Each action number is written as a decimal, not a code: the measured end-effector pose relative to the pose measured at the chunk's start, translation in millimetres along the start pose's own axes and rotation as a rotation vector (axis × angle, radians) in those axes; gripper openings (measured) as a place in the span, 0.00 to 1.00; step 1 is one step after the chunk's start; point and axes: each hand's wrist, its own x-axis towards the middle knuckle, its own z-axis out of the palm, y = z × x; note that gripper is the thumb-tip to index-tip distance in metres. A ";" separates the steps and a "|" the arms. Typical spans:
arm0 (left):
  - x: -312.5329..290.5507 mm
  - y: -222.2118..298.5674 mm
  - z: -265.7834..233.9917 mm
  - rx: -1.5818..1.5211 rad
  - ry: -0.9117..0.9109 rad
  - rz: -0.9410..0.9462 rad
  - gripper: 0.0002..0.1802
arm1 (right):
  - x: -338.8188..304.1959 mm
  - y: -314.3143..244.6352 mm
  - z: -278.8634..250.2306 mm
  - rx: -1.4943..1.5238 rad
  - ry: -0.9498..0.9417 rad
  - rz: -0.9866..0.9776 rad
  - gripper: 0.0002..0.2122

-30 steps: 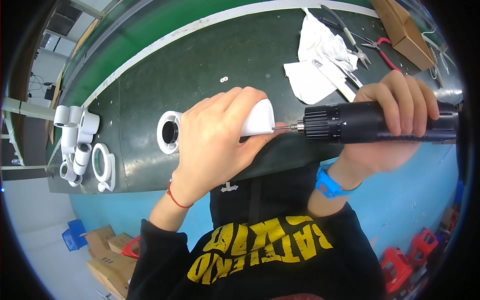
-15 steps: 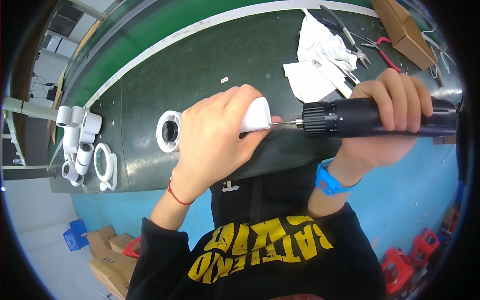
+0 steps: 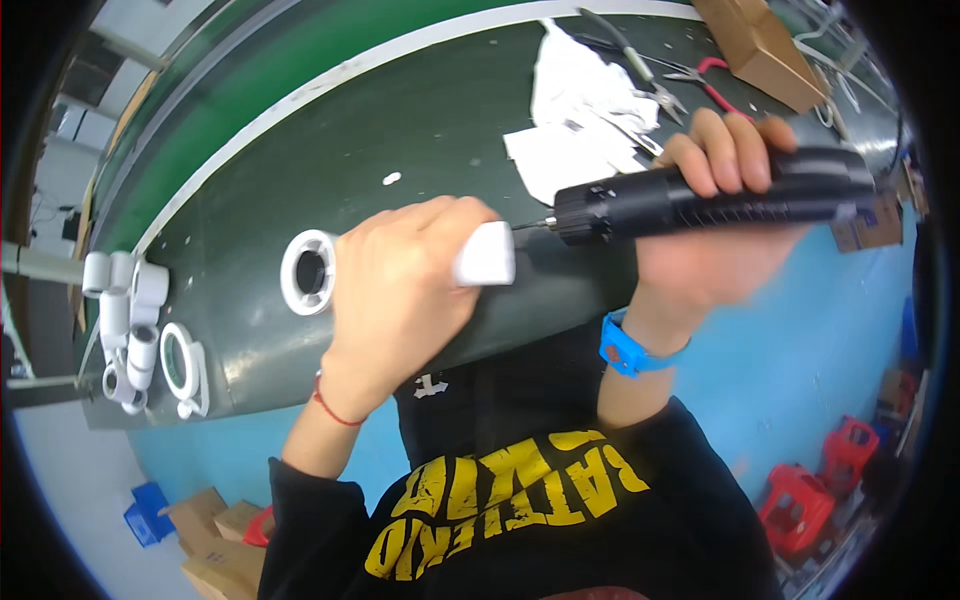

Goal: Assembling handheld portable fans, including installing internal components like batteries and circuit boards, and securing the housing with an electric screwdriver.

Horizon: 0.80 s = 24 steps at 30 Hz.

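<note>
My left hand (image 3: 400,290) is closed around a smooth white plastic part (image 3: 488,254), whose blunt end sticks out to the right of the fingers. On the hand's other side shows a white ring (image 3: 292,274) with a dark middle; whether it joins the held part is hidden. Wrapped in my right hand (image 3: 700,265) is a black electric screwdriver (image 3: 625,212), lying nearly level and pointing left. Its thin bit (image 3: 530,225) reaches the upper right edge of the white part; blur hides whether they touch.
White cylindrical parts (image 3: 115,315) and a white ring-shaped part (image 3: 182,365) stand at the table's left. White cloth (image 3: 575,85), cutters (image 3: 665,100), red-handled pliers (image 3: 715,90) and a cardboard box (image 3: 765,55) lie at the far right. Red stools (image 3: 795,505) are on the floor.
The white part has turned in my left hand, and the bit now meets its upper edge rather than its end face. The screwdriver tilts up slightly more to the right. The whole view has shifted.
</note>
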 end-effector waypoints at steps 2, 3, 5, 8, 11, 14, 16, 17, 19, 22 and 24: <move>-3.4 -3.5 2.6 0.121 -0.026 -0.062 0.12 | 4.2 -8.3 -1.4 -0.124 0.044 -0.004 0.24; -5.3 -5.8 3.0 0.170 -0.037 -0.073 0.17 | 4.6 -8.2 3.8 -0.136 0.108 -0.015 0.27; -7.2 -5.3 0.9 0.182 -0.063 -0.095 0.24 | 8.5 -19.4 6.0 -0.212 0.197 0.011 0.31; -11.4 -1.8 -5.9 0.142 -0.082 -0.070 0.31 | 16.2 -36.2 1.8 -0.348 0.177 0.057 0.33; -18.6 1.1 -19.5 0.135 -0.056 -0.060 0.35 | 25.8 -52.8 0.2 -0.490 0.166 0.122 0.33; -25.1 1.6 -48.1 0.283 -0.048 -0.048 0.35 | 48.1 -89.1 -3.4 -0.751 0.160 0.266 0.34; -37.9 -9.6 -59.3 0.341 -0.071 -0.112 0.35 | 69.9 -105.5 -11.4 -1.021 0.181 0.409 0.34; -47.3 -14.9 -64.9 0.362 -0.092 -0.166 0.34 | 83.3 -107.8 -16.8 -1.098 0.225 0.495 0.34; -58.5 -27.9 -61.4 0.174 -0.052 -0.264 0.27 | 104.2 -115.2 -35.4 -1.412 0.303 0.566 0.34; -54.6 -42.0 -51.7 0.070 0.000 -0.193 0.22 | 128.9 -151.4 -45.6 -1.845 0.365 0.734 0.32; -58.6 -46.2 -45.5 0.045 0.044 -0.179 0.20 | 135.5 -155.2 -65.8 -2.390 0.127 0.694 0.29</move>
